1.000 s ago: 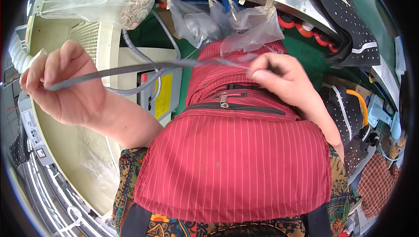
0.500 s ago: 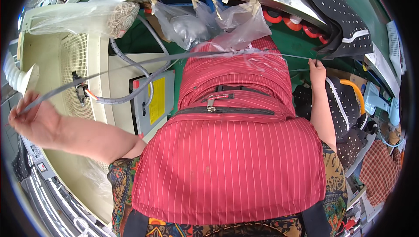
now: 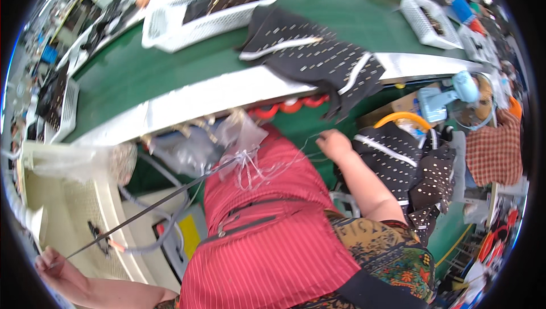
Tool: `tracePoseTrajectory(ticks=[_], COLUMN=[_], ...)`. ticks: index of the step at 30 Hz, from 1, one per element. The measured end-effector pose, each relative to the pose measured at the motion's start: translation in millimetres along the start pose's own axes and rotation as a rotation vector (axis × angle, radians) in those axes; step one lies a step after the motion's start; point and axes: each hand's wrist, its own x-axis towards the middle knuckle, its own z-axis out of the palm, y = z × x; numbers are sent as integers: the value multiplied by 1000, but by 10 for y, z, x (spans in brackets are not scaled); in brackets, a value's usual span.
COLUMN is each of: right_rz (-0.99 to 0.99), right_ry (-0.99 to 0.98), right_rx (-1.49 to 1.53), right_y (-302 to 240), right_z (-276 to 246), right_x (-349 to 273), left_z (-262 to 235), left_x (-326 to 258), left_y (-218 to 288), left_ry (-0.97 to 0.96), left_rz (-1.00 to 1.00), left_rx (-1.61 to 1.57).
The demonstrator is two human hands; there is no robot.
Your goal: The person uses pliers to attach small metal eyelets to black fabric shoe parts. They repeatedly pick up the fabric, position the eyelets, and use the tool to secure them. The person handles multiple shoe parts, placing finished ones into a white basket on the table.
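My left hand (image 3: 52, 264), at the lower left, is closed on the end of a dark narrow strip (image 3: 153, 212). The strip runs taut up to a loose bunch of white strings (image 3: 245, 169) over my lap. A thin pale thread (image 3: 296, 155) leads from the bunch to my right hand (image 3: 335, 145), whose fingers are pinched on it. Below lies the red striped apron (image 3: 267, 252) I wear, with a dark zip pocket (image 3: 244, 223). Clear plastic bags (image 3: 190, 152) hang from the bench edge just beyond the strings.
Ahead stands a green-topped bench (image 3: 199, 64) with a metal edge. On it lie a black dotted cloth (image 3: 313, 47) and white baskets (image 3: 156, 27). More dotted cloth (image 3: 392, 155) is piled at right, near a light blue fan (image 3: 455, 95). A cream machine box (image 3: 85, 206) stands left.
The view has swung right. The strip, earlier stretched across both sides, now slants from my left hand to the white strings. My right hand has come nearer to the bunch.
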Motion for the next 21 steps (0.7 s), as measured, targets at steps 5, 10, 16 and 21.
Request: tracePoseTrajectory(ticks=[5, 10, 16, 21], right_rz=[-340, -607, -950, -600], right_ry=[72, 123, 18, -699], right_rx=[31, 296, 878, 1161], right_y=[-467, -1265, -2132, -2437], right_z=[-664, -1423, -1613, -1572], right_x=[-229, -460, -592, -587], left_z=[988, 1690, 2181, 2120], left_x=[-488, -887, -1087, -1034], left_y=[-1154, -1507, -1566, -1593], left_ry=[-159, -505, -963, -944], left_rz=[-32, -161, -11, 185], left_rx=[153, 194, 381, 461])
